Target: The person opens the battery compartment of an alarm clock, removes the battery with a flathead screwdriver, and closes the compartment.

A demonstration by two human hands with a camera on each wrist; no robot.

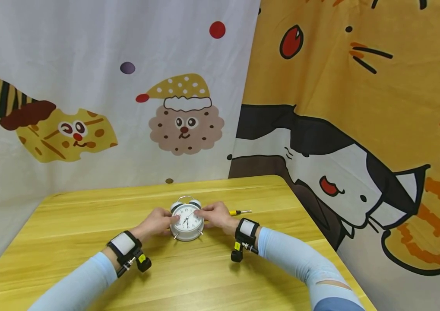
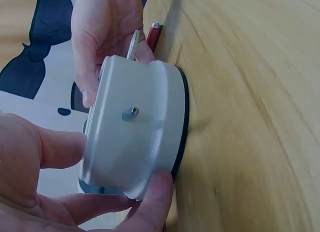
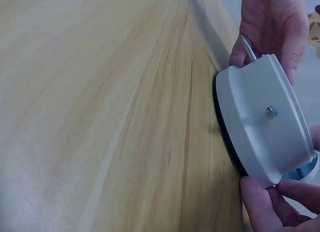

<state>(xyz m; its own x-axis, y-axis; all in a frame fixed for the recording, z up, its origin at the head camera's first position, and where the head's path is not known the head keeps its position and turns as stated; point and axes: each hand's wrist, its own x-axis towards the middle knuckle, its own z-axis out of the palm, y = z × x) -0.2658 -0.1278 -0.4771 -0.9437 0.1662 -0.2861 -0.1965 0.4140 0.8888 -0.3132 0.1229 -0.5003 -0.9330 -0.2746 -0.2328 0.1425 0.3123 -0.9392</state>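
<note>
A white twin-bell alarm clock (image 1: pixel 187 219) lies face up on the wooden table, or just above it, its two metal legs pointing toward me. My left hand (image 1: pixel 159 222) holds its left side, thumb on the front rim and fingers at the back edge. On the opposite side my right hand (image 1: pixel 216 215) grips the clock, its thumb also at the face's edge. The left wrist view shows the underside of the clock (image 2: pixel 132 122) with its black back rim near the tabletop. From the right wrist, the same clock (image 3: pixel 265 117) appears between both hands.
A screwdriver-like tool (image 1: pixel 240 212) with a yellow handle lies just beyond my right hand. In the left wrist view a red cylinder (image 2: pixel 154 37) with a silvery end shows past the clock. The wooden table (image 1: pixel 87 216) meets patterned curtains (image 1: pixel 99 52) behind.
</note>
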